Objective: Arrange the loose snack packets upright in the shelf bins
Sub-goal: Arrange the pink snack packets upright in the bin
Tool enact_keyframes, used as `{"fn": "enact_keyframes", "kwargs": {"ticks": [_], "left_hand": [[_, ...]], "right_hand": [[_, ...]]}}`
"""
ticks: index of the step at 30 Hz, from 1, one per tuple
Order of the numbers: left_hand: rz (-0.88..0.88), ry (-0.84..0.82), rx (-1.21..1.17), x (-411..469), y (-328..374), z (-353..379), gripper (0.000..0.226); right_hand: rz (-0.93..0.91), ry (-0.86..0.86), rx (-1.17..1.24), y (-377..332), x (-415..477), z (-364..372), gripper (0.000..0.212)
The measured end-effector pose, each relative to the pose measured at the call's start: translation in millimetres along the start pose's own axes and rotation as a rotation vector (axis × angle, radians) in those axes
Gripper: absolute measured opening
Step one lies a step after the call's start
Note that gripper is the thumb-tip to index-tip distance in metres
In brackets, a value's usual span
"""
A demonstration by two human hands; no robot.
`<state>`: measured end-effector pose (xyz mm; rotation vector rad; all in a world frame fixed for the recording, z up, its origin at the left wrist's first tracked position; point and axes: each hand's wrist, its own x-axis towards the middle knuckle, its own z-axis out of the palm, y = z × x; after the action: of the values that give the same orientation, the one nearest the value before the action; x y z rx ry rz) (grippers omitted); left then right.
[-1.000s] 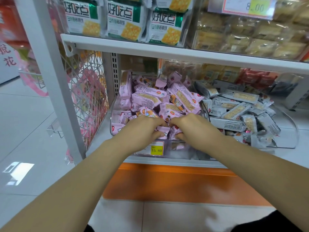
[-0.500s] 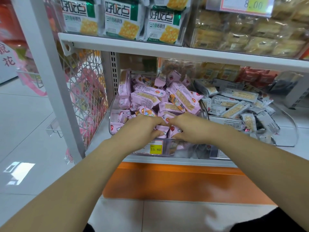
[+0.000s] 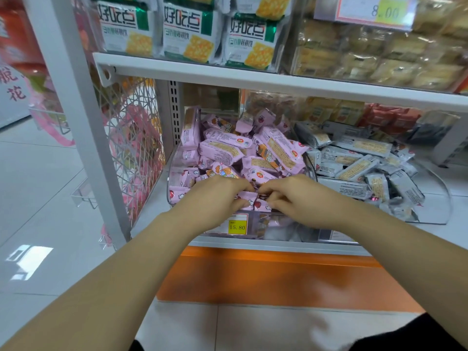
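Lying in left hand [image 3: 217, 196]: pink packets [image 3: 247, 196]

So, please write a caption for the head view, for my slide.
Left hand and right hand grip pink snack packets at the front of a clear bin.

yellow price tag [image 3: 237, 227] | orange base panel [image 3: 266, 277] | mesh side panel [image 3: 131, 138]

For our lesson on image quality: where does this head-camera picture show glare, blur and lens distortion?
Head view: glare on the floor tiles, lower left; 8.00 price tag, top right, blurred; white shelf upright slanted by wide-angle distortion; left hand and right hand on pink packets sharp.
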<state>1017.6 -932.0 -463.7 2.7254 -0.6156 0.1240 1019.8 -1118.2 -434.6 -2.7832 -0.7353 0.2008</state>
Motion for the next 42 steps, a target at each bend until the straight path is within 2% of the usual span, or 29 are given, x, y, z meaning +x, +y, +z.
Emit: {"fn": "enact_keyframes", "kwargs": {"ticks": [5,9,12,14,18,20,24,27,29,31,33,34,38,39,42], "left_hand": [[0.017,0.009,-0.016,-2.4,-1.3,-2.7,0.032],[0.024,0.112,-0.114,0.3,-0.1,-5.2,0.024],[0.003,0.179,-0.121,3.6,4.9,-4.7,0.022],[-0.007,0.213,-0.099,6.5,7.5,-3.5,0.023],[-0.011,0.26,-0.078,12.6,10.0,-2.7,0.024],[-0.001,0.256,-0.068,14.1,11.1,-2.3,0.025],[0.017,0.264,-0.074,13.5,10.1,-1.0,0.027],[0.089,0.377,-0.112,11.4,10.6,-2.0,0.039],[0.146,0.453,-0.12,9.6,14.6,-5.0,0.049],[0.181,0.477,-0.172,8.5,19.5,-7.8,0.055],[0.19,0.449,-0.262,8.2,23.8,-9.0,0.05],[0.187,0.427,-0.309,8.3,25.1,-9.0,0.044],[0.119,0.308,-0.542,7.3,27.0,-10.6,0.031],[0.097,0.281,-0.621,7.2,27.4,-11.6,0.03],[0.059,0.235,-0.809,8.4,30.0,-13.9,0.024]], "right_hand": [[0.055,0.393,0.082,14.4,-17.0,-8.8,0.026],[0.097,0.539,-0.073,21.9,-20.6,-8.5,0.023],[0.084,0.681,-0.095,23.8,-18.6,-9.0,0.024],[0.115,0.711,-0.09,25.9,-12.2,-8.8,0.033],[0.209,0.662,-0.102,29.0,4.4,-5.1,0.057],[0.234,0.693,-0.09,29.8,8.6,-4.0,0.052],[0.211,0.856,0.191,27.8,5.7,-9.6,0.03],[0.188,0.971,0.462,19.7,-11.3,-18.5,0.016],[0.196,0.943,0.614,11.0,-25.7,-22.9,0.011],[0.196,0.853,0.751,4.5,-34.4,-25.2,0.016],[0.203,0.765,0.884,2.6,-36.5,-25.7,0.018],[0.217,0.736,0.925,3.1,-36.4,-26.5,0.023],[0.279,0.588,1.013,12.5,-35.9,-29.2,0.064],[0.264,0.546,1.036,14.2,-36.6,-29.8,0.066],[0.141,0.478,1.146,14.5,-37.8,-31.6,0.051]]}}
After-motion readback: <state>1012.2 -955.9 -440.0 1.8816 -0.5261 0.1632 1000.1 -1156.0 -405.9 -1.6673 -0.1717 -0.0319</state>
